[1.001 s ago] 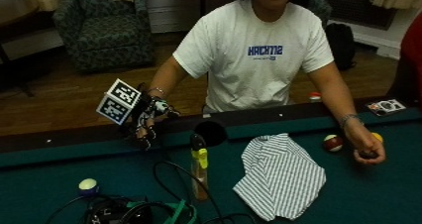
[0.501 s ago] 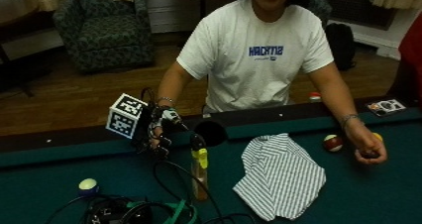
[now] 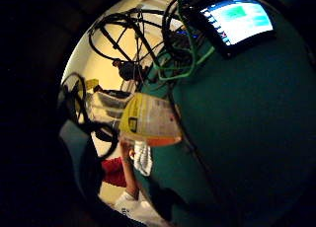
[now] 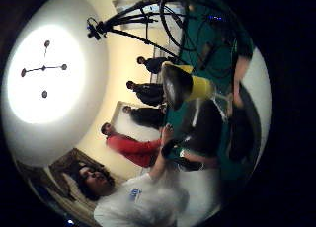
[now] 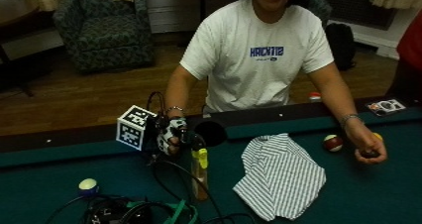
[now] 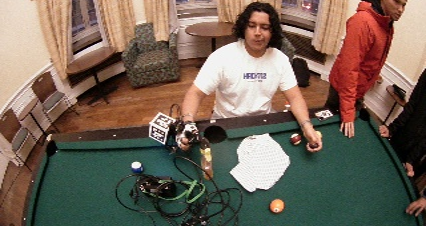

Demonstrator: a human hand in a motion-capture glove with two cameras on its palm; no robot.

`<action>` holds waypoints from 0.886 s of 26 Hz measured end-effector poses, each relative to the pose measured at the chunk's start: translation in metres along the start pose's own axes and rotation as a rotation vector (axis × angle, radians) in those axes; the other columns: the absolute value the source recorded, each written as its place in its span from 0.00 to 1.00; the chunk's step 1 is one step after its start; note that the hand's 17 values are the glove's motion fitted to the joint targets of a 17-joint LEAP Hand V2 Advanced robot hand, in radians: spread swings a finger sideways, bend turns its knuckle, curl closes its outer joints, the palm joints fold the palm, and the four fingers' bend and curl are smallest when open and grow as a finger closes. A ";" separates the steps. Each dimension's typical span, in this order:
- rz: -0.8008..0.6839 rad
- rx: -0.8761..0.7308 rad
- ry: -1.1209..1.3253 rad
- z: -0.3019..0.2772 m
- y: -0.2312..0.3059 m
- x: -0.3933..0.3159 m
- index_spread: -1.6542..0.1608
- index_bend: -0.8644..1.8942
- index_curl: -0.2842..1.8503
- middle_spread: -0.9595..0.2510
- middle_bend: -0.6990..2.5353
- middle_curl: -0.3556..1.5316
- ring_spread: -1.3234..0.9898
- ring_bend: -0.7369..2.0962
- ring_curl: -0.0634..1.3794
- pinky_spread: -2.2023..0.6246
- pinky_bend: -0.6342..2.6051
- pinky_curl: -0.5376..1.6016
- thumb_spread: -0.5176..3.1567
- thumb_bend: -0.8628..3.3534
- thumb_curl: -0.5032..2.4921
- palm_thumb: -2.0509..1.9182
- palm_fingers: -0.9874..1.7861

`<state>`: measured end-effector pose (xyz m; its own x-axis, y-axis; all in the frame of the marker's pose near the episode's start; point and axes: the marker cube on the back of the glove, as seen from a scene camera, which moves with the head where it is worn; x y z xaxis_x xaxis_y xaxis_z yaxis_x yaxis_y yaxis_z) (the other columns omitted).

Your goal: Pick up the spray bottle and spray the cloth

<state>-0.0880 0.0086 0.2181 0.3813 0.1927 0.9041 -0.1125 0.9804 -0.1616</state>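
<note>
Since a second ago the right hand (image 5: 173, 135) has come down beside the spray bottle (image 5: 199, 174), just short of its yellow top; fingers look loosely curled, holding nothing. Only the little-finger view shows the bottle's label (image 3: 148, 121) close up. Beside the bottle, green felt separates it from the striped cloth (image 5: 280, 177)

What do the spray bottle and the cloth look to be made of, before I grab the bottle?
Spray bottle: likely clear plastic; amber contents show through, with a glossy yellow trigger head.
Cloth: thin woven fabric, white with fine dark stripes, matte; its soft folds lie on the green felt table.
</note>
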 end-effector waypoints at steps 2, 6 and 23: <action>0.000 0.014 -0.024 0.005 -0.003 0.001 0.75 0.48 0.33 0.61 0.36 0.44 0.48 0.52 0.38 0.72 0.44 0.48 0.40 0.22 0.32 0.74 0.90; -0.008 -0.002 -0.026 0.012 -0.006 0.004 0.76 0.54 0.37 0.60 0.41 0.48 0.48 0.56 0.42 0.72 0.45 0.51 0.40 0.23 0.34 0.75 0.89; -0.070 -0.192 0.148 0.035 0.004 -0.001 0.73 0.43 0.39 0.65 0.39 0.49 0.50 0.53 0.47 0.75 0.44 0.55 0.41 0.20 0.35 0.72 0.40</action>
<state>-0.1210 0.0111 0.2303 0.5136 0.1141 0.8504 0.0899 0.9785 -0.1856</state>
